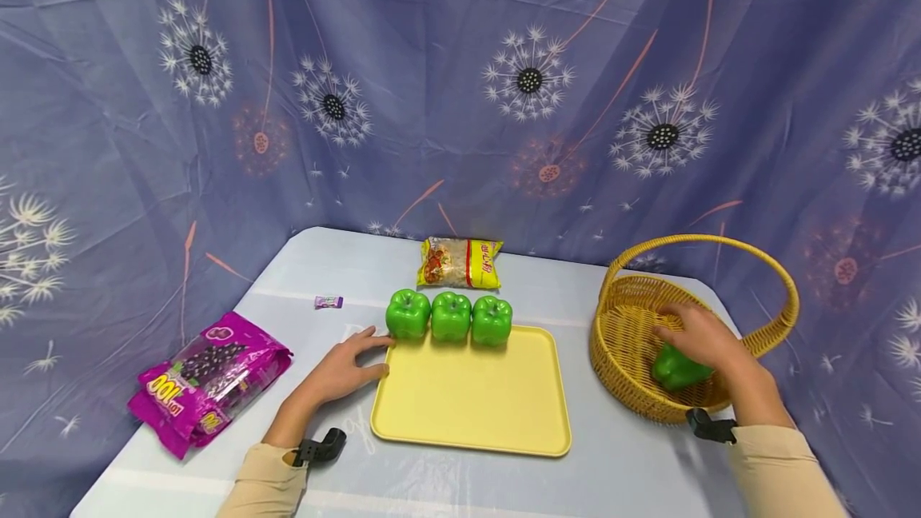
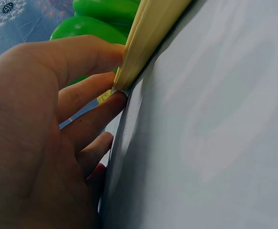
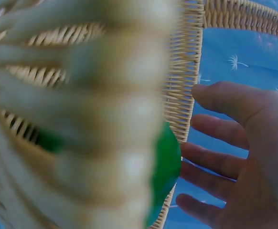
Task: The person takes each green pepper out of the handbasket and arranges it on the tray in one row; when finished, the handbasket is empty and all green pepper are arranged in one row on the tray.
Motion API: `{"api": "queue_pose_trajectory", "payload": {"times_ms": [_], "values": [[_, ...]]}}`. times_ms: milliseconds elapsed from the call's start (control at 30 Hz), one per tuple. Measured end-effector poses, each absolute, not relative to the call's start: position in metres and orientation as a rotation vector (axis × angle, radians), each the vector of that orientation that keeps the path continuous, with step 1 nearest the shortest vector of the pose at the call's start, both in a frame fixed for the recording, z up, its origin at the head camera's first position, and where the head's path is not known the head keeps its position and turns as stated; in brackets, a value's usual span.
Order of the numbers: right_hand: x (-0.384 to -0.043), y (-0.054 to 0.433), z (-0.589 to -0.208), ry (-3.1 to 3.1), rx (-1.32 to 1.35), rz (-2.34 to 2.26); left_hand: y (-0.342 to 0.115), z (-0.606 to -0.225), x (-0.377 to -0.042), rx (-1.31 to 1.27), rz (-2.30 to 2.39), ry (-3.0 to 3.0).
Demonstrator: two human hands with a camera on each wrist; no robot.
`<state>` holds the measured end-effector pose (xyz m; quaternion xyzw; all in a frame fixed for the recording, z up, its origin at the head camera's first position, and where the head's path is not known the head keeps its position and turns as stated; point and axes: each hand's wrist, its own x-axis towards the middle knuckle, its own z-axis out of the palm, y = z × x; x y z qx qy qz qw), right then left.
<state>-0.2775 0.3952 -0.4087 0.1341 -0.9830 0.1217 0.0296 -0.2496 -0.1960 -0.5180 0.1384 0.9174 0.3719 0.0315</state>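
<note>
My left hand (image 1: 341,370) touches the left rim of the yellow tray (image 1: 471,398), its fingers spread. The left wrist view shows its thumb and fingertips against the tray's edge (image 2: 151,38). Along the far edge of the tray three green bell peppers stand in a row: left (image 1: 408,314), middle (image 1: 451,316) and right (image 1: 492,320). Another green bell pepper (image 1: 675,370) lies inside the wicker basket (image 1: 619,370). Over it is my right hand (image 1: 698,334), reaching in under the handle. Its fingers look loosely spread in the right wrist view, partly behind the blurred basket.
Behind the peppers lies a yellow snack bag (image 1: 453,264). A small purple wrapped candy (image 1: 328,302) is on the left of the white table (image 1: 331,254). Farther left sits a purple candy bag (image 1: 212,378). The basket's tall handle (image 1: 701,240) arches over it; a patterned curtain (image 1: 432,62) hangs behind.
</note>
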Motion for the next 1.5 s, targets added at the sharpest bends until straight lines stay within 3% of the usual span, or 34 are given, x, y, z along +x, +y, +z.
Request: {"api": "queue_pose_trajectory", "payload": {"times_ms": [1500], "values": [[-0.276,0.405,-0.422,-3.358,0.286,0.416,-0.197,-0.516,-0.25,0.434,1.142,2.819]]}}
